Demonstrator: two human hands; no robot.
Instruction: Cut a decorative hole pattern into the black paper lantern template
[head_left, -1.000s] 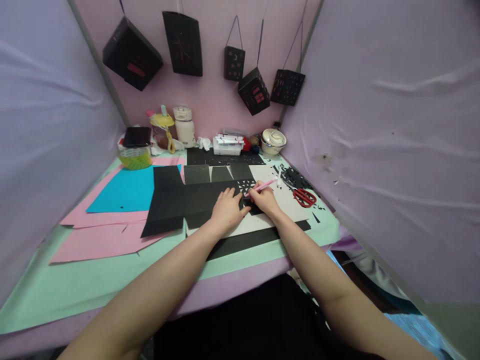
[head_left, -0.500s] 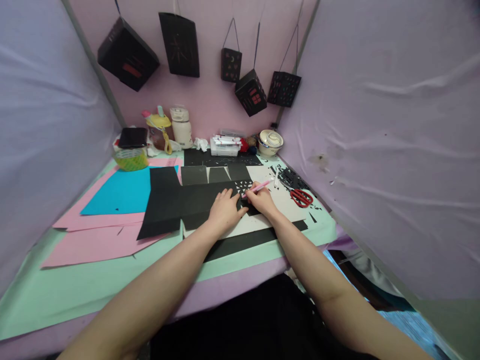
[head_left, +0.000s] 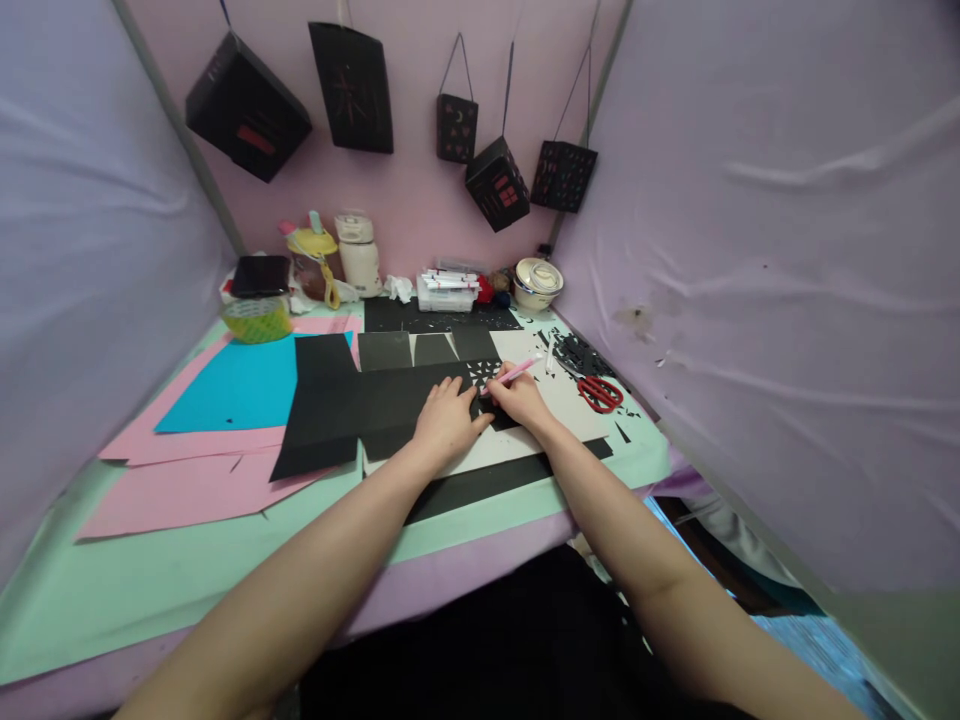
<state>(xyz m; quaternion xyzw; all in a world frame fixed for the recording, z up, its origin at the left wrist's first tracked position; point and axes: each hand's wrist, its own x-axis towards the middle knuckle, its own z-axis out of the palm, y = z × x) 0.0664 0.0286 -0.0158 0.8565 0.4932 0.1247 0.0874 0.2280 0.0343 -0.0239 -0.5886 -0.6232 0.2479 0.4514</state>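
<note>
My left hand (head_left: 448, 424) lies flat with its fingers spread on a black card sheet (head_left: 382, 400), which has flaps along its far edge. In a pinch grip, my right hand (head_left: 520, 400) holds a pink pen-shaped craft knife (head_left: 522, 367) slanted over the card's right end. Several small cut-out openings (head_left: 484, 372) show pale there, just beyond my fingertips. The tool's tip is too small to make out. A white board (head_left: 566, 400) lies under the card. Red-handled scissors (head_left: 600, 394) rest to the right of my right hand.
Black paper scraps (head_left: 581, 355) are heaped beyond the scissors. Blue paper (head_left: 232, 390) and pink sheets (head_left: 187, 495) lie at the left. Along the back stand a white bottle (head_left: 358, 258), a clear box (head_left: 448, 294) and a lidded bowl (head_left: 538, 282). Black paper lanterns (head_left: 249, 108) hang above.
The whole view has shifted slightly, so things appear a little further left. Both hands keep nearly the same place on the card, and the pink craft knife stays in my right hand.
</note>
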